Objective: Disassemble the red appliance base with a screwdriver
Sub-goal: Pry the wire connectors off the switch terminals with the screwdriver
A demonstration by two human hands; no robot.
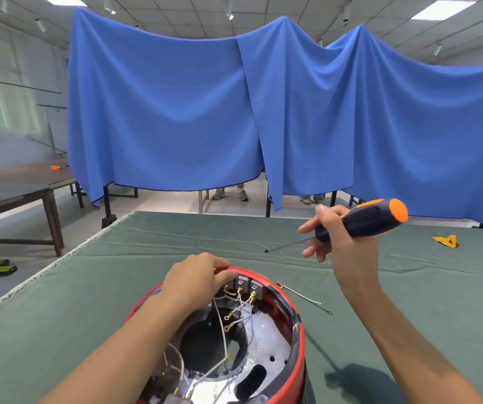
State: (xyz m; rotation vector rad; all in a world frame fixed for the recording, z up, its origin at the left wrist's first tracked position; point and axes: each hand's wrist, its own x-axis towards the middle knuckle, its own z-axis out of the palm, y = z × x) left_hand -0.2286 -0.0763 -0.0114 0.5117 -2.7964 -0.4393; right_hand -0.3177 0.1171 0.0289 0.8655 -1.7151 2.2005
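The red appliance base [298, 339] lies open side up at the near edge of the green table, showing white wires with brass terminals inside. My left hand [196, 279] rests on its far rim, fingers curled over the edge beside the grey terminal block [246, 284]. My right hand [338, 240] is raised above the table to the right and grips a screwdriver [362, 218] with a black and orange handle. Its thin shaft points left and down, the tip in the air above the cloth.
A loose white wire [304, 297] with ring terminals lies on the green cloth [118, 287] right of the base. A yellow scrap [445, 240] sits far right. Blue curtains hang behind the table, with people's feet beneath. A wooden table stands at left.
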